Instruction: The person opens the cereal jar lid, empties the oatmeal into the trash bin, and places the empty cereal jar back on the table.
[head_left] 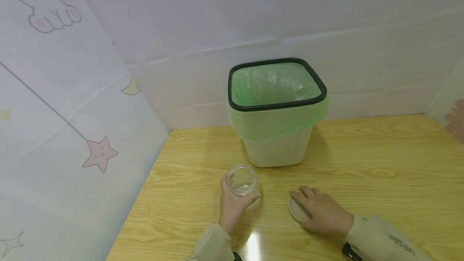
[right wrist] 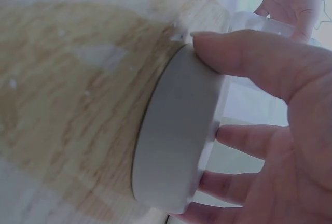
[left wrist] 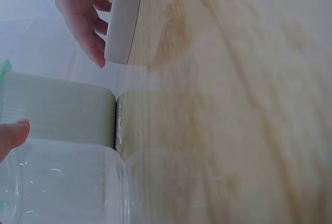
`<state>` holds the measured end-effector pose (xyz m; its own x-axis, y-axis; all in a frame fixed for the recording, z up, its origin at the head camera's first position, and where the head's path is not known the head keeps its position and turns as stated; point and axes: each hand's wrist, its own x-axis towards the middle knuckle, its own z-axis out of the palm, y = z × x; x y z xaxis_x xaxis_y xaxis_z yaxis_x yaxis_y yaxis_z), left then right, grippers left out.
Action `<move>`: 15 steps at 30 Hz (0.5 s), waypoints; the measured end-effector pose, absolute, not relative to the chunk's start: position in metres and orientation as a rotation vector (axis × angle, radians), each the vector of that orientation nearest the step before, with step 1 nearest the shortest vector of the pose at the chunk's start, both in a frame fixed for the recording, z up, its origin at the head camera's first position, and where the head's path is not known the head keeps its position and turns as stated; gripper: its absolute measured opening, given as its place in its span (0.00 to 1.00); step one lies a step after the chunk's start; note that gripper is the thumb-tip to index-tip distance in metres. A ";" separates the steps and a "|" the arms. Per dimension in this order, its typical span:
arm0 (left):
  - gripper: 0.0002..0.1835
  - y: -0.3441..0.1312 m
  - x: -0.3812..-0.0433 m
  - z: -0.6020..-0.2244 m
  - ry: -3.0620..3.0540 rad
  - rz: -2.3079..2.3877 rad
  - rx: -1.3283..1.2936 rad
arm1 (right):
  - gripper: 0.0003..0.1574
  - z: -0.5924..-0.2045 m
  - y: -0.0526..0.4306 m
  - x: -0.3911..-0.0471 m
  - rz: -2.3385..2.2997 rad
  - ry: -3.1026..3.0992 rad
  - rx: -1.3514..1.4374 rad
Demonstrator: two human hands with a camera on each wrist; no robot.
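A clear, open-topped jar [head_left: 242, 181] stands on the wooden table, and my left hand [head_left: 233, 206] grips it with thumb and fingers around its side. Close up, the jar's transparent wall [left wrist: 67, 185] fills the lower left of the left wrist view. To the right, a round beige lid [head_left: 298, 211] lies flat on the table. My right hand [head_left: 324, 212] holds this lid, thumb on the near edge and fingers over the far side. The right wrist view shows the thumb and fingertips on the lid [right wrist: 174, 130].
Behind the jar stands a white trash bin [head_left: 279, 150] with a black rim and a green liner bag [head_left: 275, 126]. The wooden table [head_left: 377, 160] runs back to a pale cloth wall [head_left: 195, 88]. A patterned cloth hangs on the left.
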<state>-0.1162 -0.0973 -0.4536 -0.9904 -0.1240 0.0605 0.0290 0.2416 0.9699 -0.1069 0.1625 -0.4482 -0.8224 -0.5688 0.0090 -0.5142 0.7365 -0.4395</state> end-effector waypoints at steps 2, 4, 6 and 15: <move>0.58 -0.097 -0.116 -0.454 -2.377 -1.856 0.090 | 0.48 -0.449 0.162 -0.107 -0.664 2.821 -0.894; 0.58 -0.097 -0.116 -0.455 -2.379 -1.851 0.090 | 0.47 -0.449 0.162 -0.107 -0.675 2.832 -0.907; 0.58 -0.097 -0.116 -0.455 -2.380 -1.848 0.087 | 0.46 -0.448 0.162 -0.107 -0.685 2.840 -0.912; 0.57 -0.097 -0.114 -0.453 -2.383 -1.840 0.075 | 0.40 -0.439 0.156 -0.105 -0.719 2.893 -0.861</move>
